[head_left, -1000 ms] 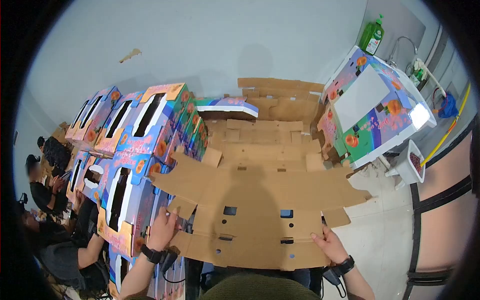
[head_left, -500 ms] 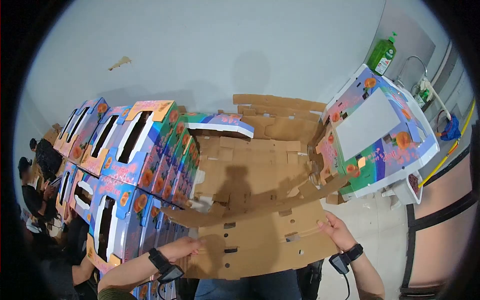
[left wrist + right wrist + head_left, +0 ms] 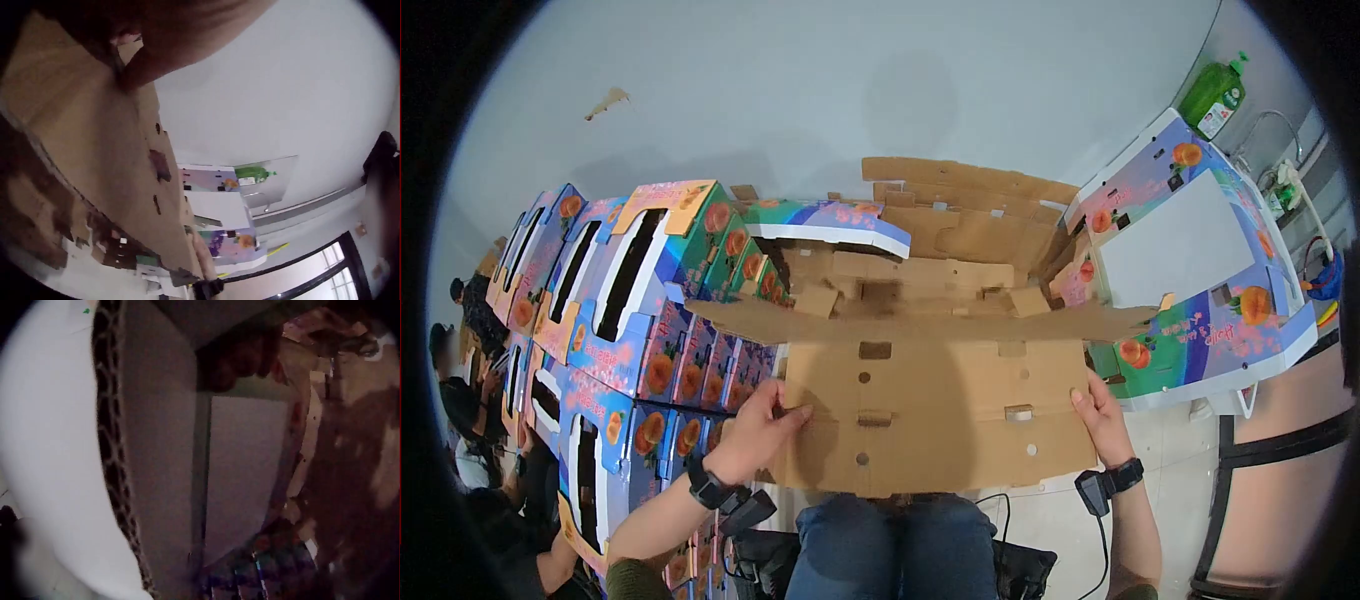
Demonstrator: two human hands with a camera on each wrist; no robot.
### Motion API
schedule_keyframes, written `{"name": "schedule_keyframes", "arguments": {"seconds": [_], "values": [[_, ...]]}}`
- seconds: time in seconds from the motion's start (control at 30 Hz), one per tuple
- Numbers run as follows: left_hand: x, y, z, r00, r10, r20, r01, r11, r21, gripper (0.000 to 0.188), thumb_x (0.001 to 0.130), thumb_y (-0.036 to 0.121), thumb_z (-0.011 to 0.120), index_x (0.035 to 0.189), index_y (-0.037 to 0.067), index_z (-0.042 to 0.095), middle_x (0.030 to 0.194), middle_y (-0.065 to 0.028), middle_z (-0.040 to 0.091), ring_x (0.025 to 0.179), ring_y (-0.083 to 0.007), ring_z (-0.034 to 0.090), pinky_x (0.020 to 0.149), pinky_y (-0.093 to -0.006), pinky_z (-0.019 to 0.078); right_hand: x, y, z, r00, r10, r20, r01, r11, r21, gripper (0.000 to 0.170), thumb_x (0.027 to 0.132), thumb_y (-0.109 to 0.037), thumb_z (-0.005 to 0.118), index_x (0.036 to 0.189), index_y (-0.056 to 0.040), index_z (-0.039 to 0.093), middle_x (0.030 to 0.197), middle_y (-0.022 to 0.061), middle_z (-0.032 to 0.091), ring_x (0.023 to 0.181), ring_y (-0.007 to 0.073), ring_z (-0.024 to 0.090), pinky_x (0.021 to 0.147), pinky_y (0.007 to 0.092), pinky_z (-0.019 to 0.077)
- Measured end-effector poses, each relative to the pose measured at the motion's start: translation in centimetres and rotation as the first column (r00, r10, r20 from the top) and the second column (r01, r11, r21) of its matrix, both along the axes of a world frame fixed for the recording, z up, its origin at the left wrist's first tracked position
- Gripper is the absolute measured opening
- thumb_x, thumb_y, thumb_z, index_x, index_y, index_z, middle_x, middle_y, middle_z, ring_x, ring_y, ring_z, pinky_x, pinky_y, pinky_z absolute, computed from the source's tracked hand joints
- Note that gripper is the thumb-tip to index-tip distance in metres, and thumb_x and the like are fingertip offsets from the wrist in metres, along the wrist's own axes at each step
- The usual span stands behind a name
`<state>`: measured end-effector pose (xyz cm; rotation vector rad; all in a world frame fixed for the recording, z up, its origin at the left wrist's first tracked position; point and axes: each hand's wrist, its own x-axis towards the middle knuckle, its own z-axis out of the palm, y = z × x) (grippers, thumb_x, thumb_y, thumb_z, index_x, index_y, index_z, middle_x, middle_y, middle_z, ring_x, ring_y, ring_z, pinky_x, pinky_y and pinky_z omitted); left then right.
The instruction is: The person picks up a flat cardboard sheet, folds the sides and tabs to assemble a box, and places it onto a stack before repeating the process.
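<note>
A brown cardboard blank (image 3: pixel 940 410) with punched slots and round holes spans the space above the person's lap in the head view. Its far flap (image 3: pixel 930 324) stands bent up along a crease. The left hand (image 3: pixel 752 437) holds the left edge, thumb on top and fingers partly hidden by the board. At the opposite edge the right hand (image 3: pixel 1106 425) grips with its thumb on the upper face. In the left wrist view the cardboard (image 3: pixel 94 137) runs down from the left hand. The right wrist view shows the board's corrugated edge (image 3: pixel 111 444) close up.
Stacked printed fruit boxes (image 3: pixel 615 400) line the left side. Ahead lies more brown cardboard (image 3: pixel 960 235). A printed box piece (image 3: pixel 1180 260) stands at the right, with a green pump bottle (image 3: pixel 1212 98) behind it. People in dark clothes (image 3: pixel 485 400) are at the far left.
The far flap, spread outward a second ago, now stands bent up. The board has tilted and levelled between the hands. The left hand has shifted its hold along the left edge.
</note>
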<state>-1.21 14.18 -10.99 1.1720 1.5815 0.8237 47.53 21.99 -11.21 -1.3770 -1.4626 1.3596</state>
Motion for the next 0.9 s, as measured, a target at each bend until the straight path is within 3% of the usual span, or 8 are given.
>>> {"name": "schedule_keyframes", "arguments": {"seconds": [0.1,0.13,0.27,0.37,0.47,0.67,0.77,0.9], "values": [[-1.1,2.2,-5.5,0.993,-0.024,-0.112,0.033,0.996,0.084,0.021,0.098,0.012,0.070,0.113,0.003,0.058,0.101,-0.0012,0.063,0.092,-0.0098,0.059,0.083,-0.0281,0.0504,0.1,2.4,-4.1,1.000,-0.012,-0.006,0.012,1.000,0.006,0.050,0.106,-0.017,0.058,0.152,-0.0038,0.045,0.138,0.0046,0.061,0.123,0.0118,0.056,0.103,0.0290,0.0463],[-0.6,3.1,-5.4,0.978,-0.040,-0.206,0.040,0.999,-0.006,0.022,0.098,0.012,0.071,0.113,0.003,0.058,0.098,-0.0009,0.064,0.091,-0.0100,0.059,0.080,-0.0284,0.0508,0.1,3.0,-5.6,1.000,-0.011,0.004,0.011,1.000,0.005,0.049,0.106,-0.017,0.058,0.152,-0.0044,0.045,0.137,0.0047,0.061,0.121,0.0117,0.057,0.101,0.0291,0.0472],[-1.6,5.3,-17.6,0.999,-0.047,-0.020,0.043,0.988,-0.149,0.025,0.096,0.016,0.073,0.111,0.001,0.059,0.094,-0.0040,0.064,0.093,-0.0134,0.060,0.081,-0.0314,0.0510,0.8,5.8,-14.5,0.977,0.043,0.208,-0.030,0.997,-0.067,0.047,0.105,-0.023,0.059,0.148,-0.0065,0.049,0.127,0.0117,0.069,0.112,0.0174,0.066,0.095,0.0327,0.0516],[-0.6,6.8,-22.4,0.976,-0.102,-0.193,0.060,0.975,-0.212,0.032,0.094,0.020,0.075,0.111,-0.001,0.060,0.095,-0.0082,0.065,0.092,-0.0168,0.061,0.080,-0.0326,0.0513,2.1,7.5,-24.2,0.869,0.136,0.475,-0.091,0.989,-0.116,0.047,0.103,-0.030,0.060,0.143,-0.0072,0.052,0.117,0.0211,0.072,0.107,0.0306,0.070,0.091,0.0398,0.0537],[-2.5,7.4,-34.4,0.949,-0.121,-0.292,0.011,0.936,-0.351,0.036,0.092,0.023,0.076,0.112,-0.003,0.061,0.098,-0.0113,0.067,0.093,-0.0197,0.062,0.082,-0.0341,0.0518,-1.3,7.5,-23.9,0.680,0.235,0.694,-0.073,0.964,-0.255,0.051,0.101,-0.036,0.062,0.137,-0.0011,0.055,0.119,0.0243,0.071,0.111,0.0388,0.068,0.095,0.0434,0.0526],[-3.4,7.4,-43.3,0.966,-0.102,-0.238,0.013,0.937,-0.349,0.044,0.090,0.023,0.077,0.119,-0.006,0.062,0.104,-0.0158,0.069,0.097,-0.0242,0.066,0.086,-0.0360,0.0531,-0.3,6.2,-32.9,0.580,0.179,0.795,-0.041,0.981,-0.190,0.050,0.098,-0.045,0.058,0.133,-0.0096,0.057,0.115,0.0248,0.071,0.110,0.0447,0.066,0.094,0.0540,0.0526],[-1.1,8.1,-37.3,0.890,-0.179,-0.420,-0.017,0.906,-0.423,0.050,0.088,0.025,0.079,0.123,-0.007,0.061,0.110,-0.0196,0.070,0.102,-0.0300,0.069,0.089,-0.0379,0.0541,-1.9,5.9,-32.0,0.483,0.266,0.834,-0.043,0.959,-0.281,0.046,0.099,-0.044,0.058,0.126,-0.0067,0.059,0.110,0.0241,0.072,0.106,0.0430,0.068,0.095,0.0532,0.0517],[-1.1,7.5,-39.5,0.915,-0.159,-0.371,-0.029,0.891,-0.453,0.052,0.088,0.035,0.074,0.125,0.000,0.063,0.125,-0.0244,0.067,0.119,-0.0396,0.064,0.102,-0.0469,0.0499,-2.3,5.8,-34.7,0.307,0.334,0.891,-0.085,0.942,-0.324,0.043,0.096,-0.039,0.061,0.125,-0.0068,0.061,0.111,0.0234,0.072,0.106,0.0374,0.069,0.100,0.0492,0.0493]]}}
